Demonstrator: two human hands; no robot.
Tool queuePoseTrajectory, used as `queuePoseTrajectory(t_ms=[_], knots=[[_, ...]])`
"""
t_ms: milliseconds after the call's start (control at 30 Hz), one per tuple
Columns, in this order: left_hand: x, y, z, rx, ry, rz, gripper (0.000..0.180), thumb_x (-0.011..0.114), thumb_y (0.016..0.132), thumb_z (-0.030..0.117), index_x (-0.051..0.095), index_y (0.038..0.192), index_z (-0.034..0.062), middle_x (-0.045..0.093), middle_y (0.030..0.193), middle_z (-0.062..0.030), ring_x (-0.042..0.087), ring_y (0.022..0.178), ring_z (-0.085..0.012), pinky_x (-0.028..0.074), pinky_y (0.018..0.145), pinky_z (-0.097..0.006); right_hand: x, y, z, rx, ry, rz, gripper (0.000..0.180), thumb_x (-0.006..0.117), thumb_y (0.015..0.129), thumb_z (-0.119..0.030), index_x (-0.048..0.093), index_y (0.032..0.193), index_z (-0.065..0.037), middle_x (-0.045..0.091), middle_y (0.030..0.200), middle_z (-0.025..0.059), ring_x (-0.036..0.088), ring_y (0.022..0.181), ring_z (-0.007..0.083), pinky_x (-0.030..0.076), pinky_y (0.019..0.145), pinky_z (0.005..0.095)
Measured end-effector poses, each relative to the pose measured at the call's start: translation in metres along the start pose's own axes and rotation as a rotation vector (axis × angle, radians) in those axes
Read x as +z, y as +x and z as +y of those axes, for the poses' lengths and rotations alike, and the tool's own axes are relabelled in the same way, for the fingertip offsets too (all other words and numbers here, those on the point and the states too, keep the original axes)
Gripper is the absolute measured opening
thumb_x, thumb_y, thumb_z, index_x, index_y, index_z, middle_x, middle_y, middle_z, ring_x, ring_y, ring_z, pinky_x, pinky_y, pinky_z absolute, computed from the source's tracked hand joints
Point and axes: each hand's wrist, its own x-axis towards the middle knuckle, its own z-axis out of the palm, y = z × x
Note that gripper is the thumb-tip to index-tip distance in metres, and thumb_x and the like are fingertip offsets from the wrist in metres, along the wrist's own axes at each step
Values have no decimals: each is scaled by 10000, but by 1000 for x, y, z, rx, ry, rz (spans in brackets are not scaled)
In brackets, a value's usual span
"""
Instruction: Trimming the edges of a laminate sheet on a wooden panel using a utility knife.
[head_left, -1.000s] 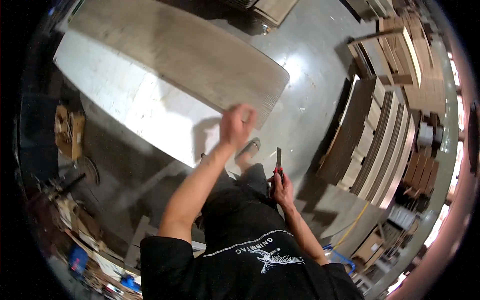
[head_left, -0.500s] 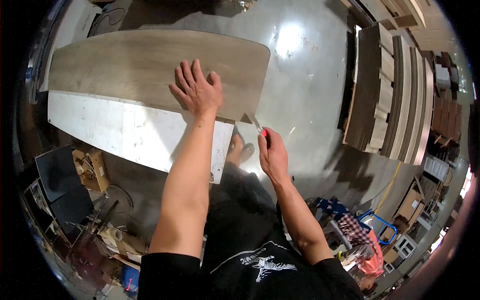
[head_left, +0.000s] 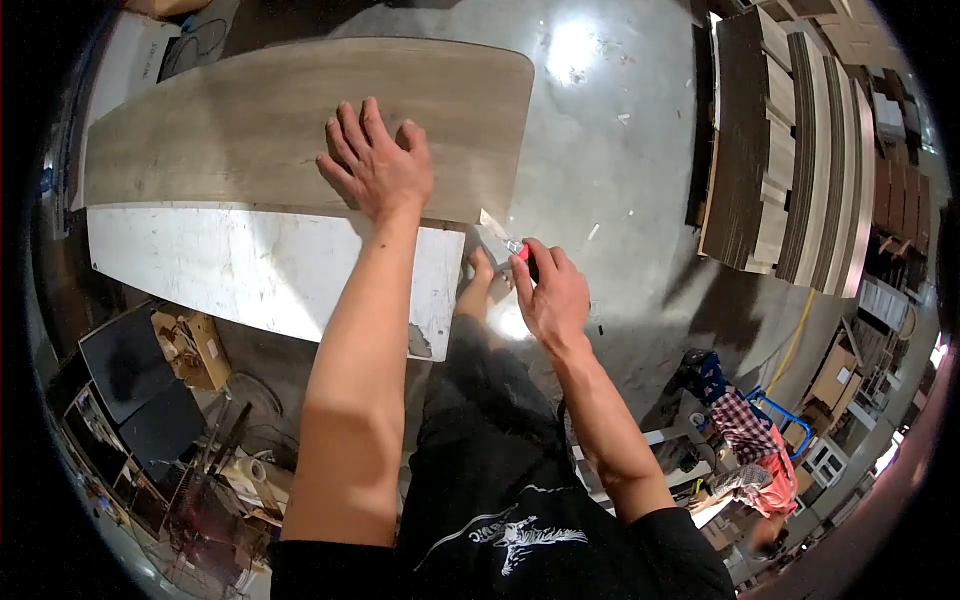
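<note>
Flat left hand (head_left: 375,165) on grey panel (head_left: 250,120), cardboard box (head_left: 190,345) below-left

The left hand (head_left: 378,165) lies flat on a long board (head_left: 250,120), which rests on top of a wider panel (head_left: 250,265). The panel's near edge sticks out toward the person, below the hand. To the right of that hand, just past the board's corner, the right hand (head_left: 550,295) grips a knife (head_left: 503,238), its blade pointing toward the board's edge. Far right of the knife, stacked boards (head_left: 790,160) lie on the floor (head_left: 620,130). Left of the forearm and nearer the person sits a cardboard box (head_left: 190,345).
</note>
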Motion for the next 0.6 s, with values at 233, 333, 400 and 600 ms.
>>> queuePoseTrajectory(t_ms=[233,333,400,600], knots=[[0,2,-1,-8,-8,16,620,484,1005,447,400,1556,175,308,1654,-112,194,1555,-322,83,1232,-608,8,-1,2,-14,16,11,291,655,977,-389,680,1152,-158,649,891,94,636,788,336,486,672,472],[-2,2,2,-5,0,7,623,482,1006,447,396,1558,172,305,1655,-113,192,1555,-324,82,1230,-613,8,9,7,-14,28,96,278,665,970,-368,687,1145,-154,653,885,98,643,781,338,497,672,471],[-2,1,5,2,0,-6,624,480,1007,446,392,1560,170,304,1655,-113,188,1556,-324,80,1229,-614,4,25,14,42,24,150,280,672,964,-349,690,1149,-139,656,881,104,649,771,343,510,681,462],[-1,1,2,-6,-4,-6,643,479,1003,446,370,1571,166,300,1656,-109,167,1562,-325,62,1231,-612,0,13,5,-34,50,14,301,670,969,-370,686,1136,-121,656,876,127,651,771,367,510,648,479]])
